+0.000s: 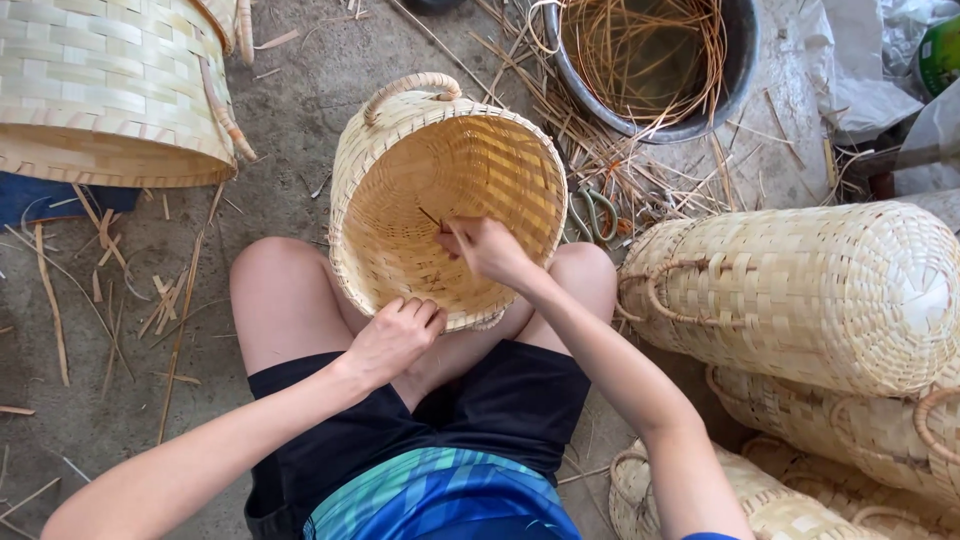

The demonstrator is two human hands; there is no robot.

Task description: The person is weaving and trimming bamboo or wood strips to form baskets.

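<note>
Item in hand: 1 woven bamboo basket (400,190), pale yellow, with 1 arched handle visible at its far rim, lay on its side between the person's bare knees, mouth turned towards the wearer. Left hand (393,335) was curled closed over the near rim, fingers gripping the edge. Right hand (487,248) reached inside the mouth, fingers pinched tight on a thin bamboo strip (432,218) that stood against the inner wall. Surroundings: 1 large woven basket (100,90) at upper left; a dark round basin (745,65) holding loose coiled strips at top centre; a pair of green-handled shears (592,215) on the concrete floor (290,100) just right of the held basket; a stack of finished baskets (800,290) lying on their sides at right; scattered strip offcuts (130,290) on the floor at left.
</note>
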